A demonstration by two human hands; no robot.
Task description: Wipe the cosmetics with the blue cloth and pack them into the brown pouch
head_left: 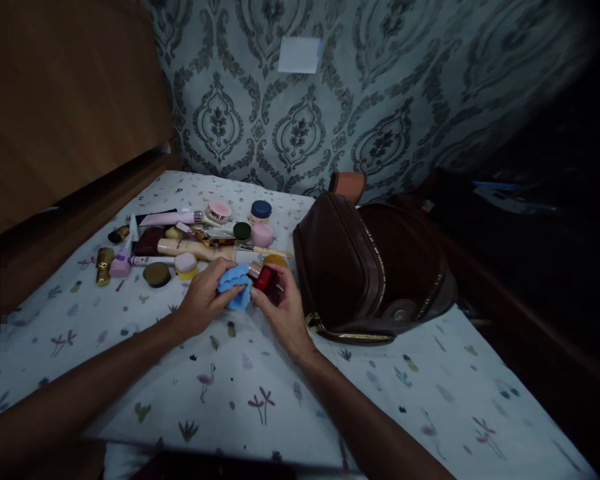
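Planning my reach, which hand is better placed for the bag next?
Probably your right hand, nearer the brown zippered bag though holding a red bottle; your left hand holds a blue cloth.

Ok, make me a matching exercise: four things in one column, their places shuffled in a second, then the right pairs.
1. Crumpled light-blue cloth
2. Shiny red bottle with metallic cap
3. Dark brown leather-look bag
4. White flat rectangle

A. On the patterned grey wall
B. In the right hand
C. On the white printed cover, right of both hands
D. In the left hand

Pairs: 1-D, 2-B, 3-C, 4-A
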